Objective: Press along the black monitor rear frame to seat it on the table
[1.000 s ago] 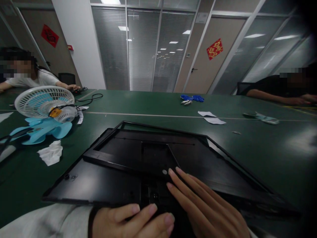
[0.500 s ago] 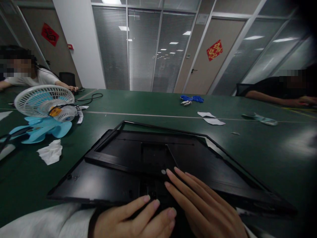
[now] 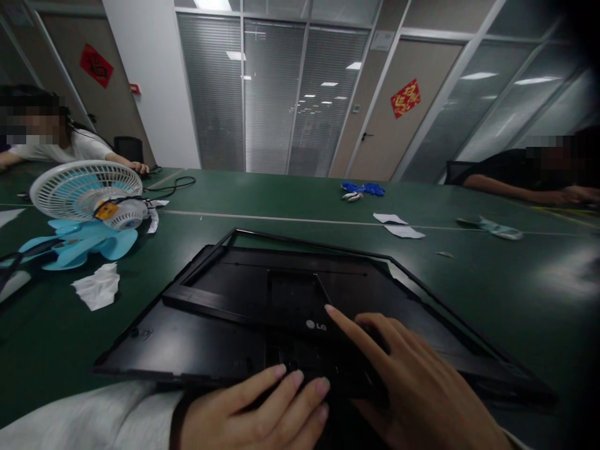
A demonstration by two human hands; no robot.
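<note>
Pressing unevenly near its edge could slide the LG monitor back cover (image 3: 197, 337) across the green desk (image 3: 469, 275), or strain it against the thin black bezel frame (image 3: 422, 284) underneath. Your left hand (image 3: 262, 412) lays bent fingers on the cover's near middle and clasps nothing. Your right hand (image 3: 412, 381) is half-curled, its index finger stretched out beside the LG logo (image 3: 315, 324) and its grip empty. The cover lies directly beneath both.

A dismantled blue fan (image 3: 82, 215), crumpled tissue (image 3: 97, 285) and blue gloves (image 3: 363, 187) lie on the green table (image 3: 492, 275).
</note>
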